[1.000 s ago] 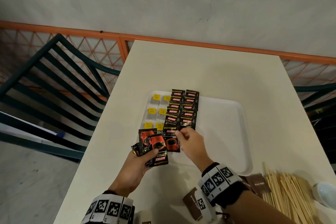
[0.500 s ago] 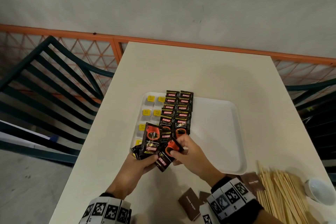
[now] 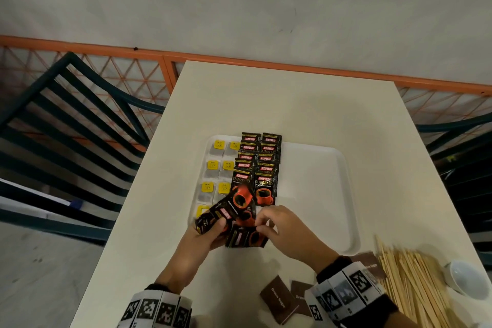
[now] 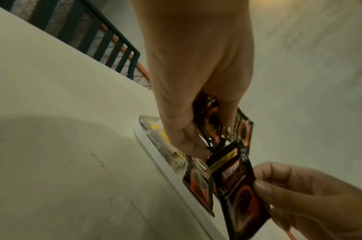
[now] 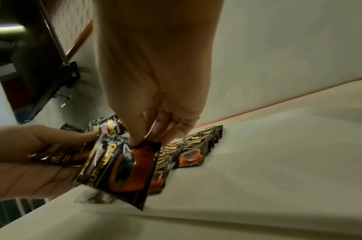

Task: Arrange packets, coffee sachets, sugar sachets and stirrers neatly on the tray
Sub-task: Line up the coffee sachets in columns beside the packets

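Observation:
A white tray lies on the cream table. On its left part sit two columns of tea bags with yellow tags and two overlapping columns of black coffee sachets. My left hand grips a fanned bunch of coffee sachets over the tray's near left corner. My right hand pinches one coffee sachet by its edge, right beside that bunch. Brown sugar sachets and a pile of wooden stirrers lie on the table near my right wrist.
A small white cup stands at the table's right edge past the stirrers. Dark slatted chairs flank the table on both sides. An orange railing runs behind the table's far edge. The tray's right half is bare white.
My right hand came back from the sachet columns to the bunch in my left hand and took hold of one sachet. Both hands drifted slightly toward me.

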